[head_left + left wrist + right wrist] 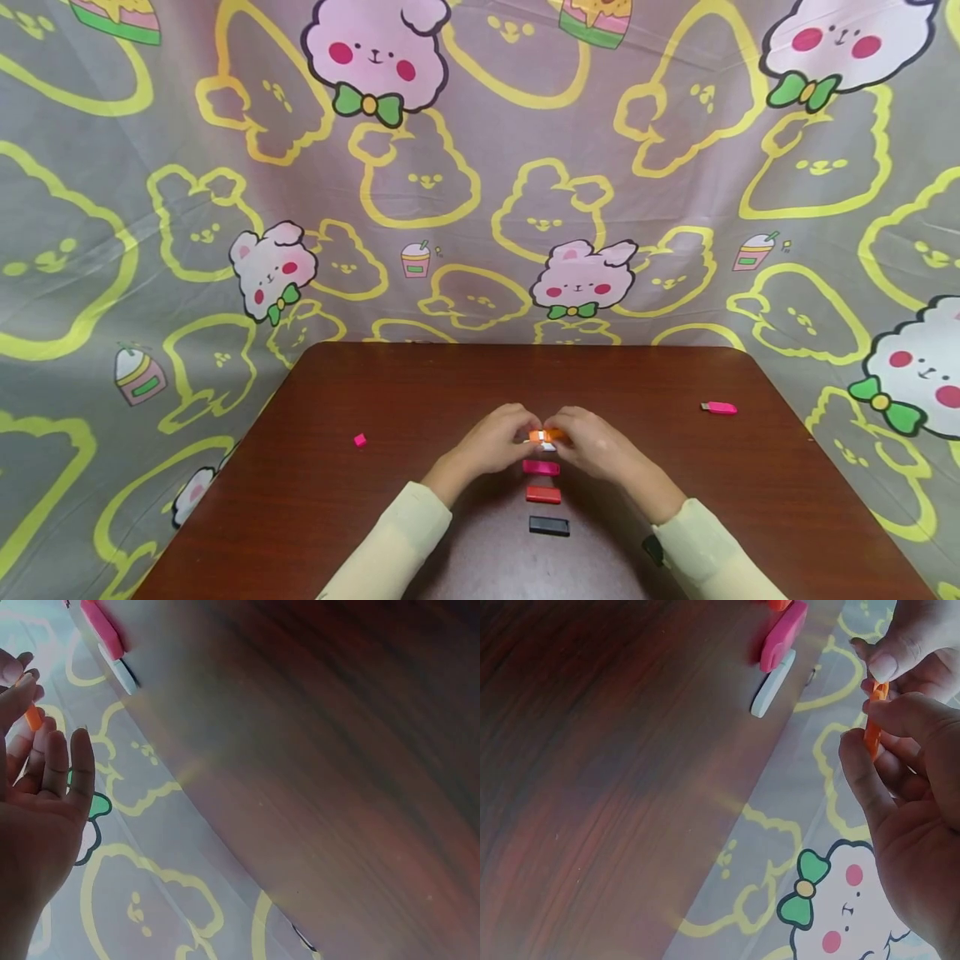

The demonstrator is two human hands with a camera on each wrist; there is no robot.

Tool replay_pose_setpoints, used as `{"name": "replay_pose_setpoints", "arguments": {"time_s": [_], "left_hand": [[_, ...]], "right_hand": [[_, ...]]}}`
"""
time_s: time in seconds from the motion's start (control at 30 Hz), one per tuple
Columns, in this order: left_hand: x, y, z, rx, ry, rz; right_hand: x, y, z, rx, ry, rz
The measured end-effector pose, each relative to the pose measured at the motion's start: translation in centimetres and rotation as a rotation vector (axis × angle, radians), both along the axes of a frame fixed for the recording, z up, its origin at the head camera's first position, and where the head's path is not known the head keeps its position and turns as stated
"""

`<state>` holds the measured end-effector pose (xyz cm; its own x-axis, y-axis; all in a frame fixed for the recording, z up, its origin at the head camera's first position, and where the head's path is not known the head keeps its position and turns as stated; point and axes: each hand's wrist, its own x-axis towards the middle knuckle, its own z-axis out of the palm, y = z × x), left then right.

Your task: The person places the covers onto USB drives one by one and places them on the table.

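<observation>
An orange USB stick [556,434] is held above the table between both hands, with a pale section showing at its middle in the head view. My left hand [495,437] pinches its left end. Its right end is pinched between the thumb and fingers of my right hand [594,446]. In the right wrist view, the orange stick [873,727] is partly covered by fingertips. Just below the hands lies a white stick [548,447], partly hidden in the head view. Nearer me, a pink stick [542,467], a red stick [543,495] and a black stick [549,526] form a column.
A pink USB stick [722,408] with its metal plug bare lies at the right of the brown table [420,375]. At the left lies a small pink cap [360,440]. A patterned cloth [480,242] hangs behind the table and at its sides.
</observation>
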<state>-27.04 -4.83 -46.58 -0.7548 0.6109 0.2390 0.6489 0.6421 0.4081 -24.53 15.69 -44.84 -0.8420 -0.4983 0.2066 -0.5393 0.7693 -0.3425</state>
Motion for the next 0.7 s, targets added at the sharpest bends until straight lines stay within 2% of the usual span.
{"name": "replay_pose_setpoints", "arguments": {"time_s": [0.17,0.47,0.7], "left_hand": [[0.08,0.29,0.05,0.029,-0.018,0.006],[0.16,0.68,0.35,0.022,-0.028,0.068],[0.1,0.78,0.77,0.05,-0.045,0.098]], "right_hand": [[0.02,0.03,0.01,-0.01,0.013,0.014],[-0.02,-0.05,0.31,-0.052,0.011,-0.011],[-0.16,0.0,0.5,-0.069,0.078,-0.008]]}}
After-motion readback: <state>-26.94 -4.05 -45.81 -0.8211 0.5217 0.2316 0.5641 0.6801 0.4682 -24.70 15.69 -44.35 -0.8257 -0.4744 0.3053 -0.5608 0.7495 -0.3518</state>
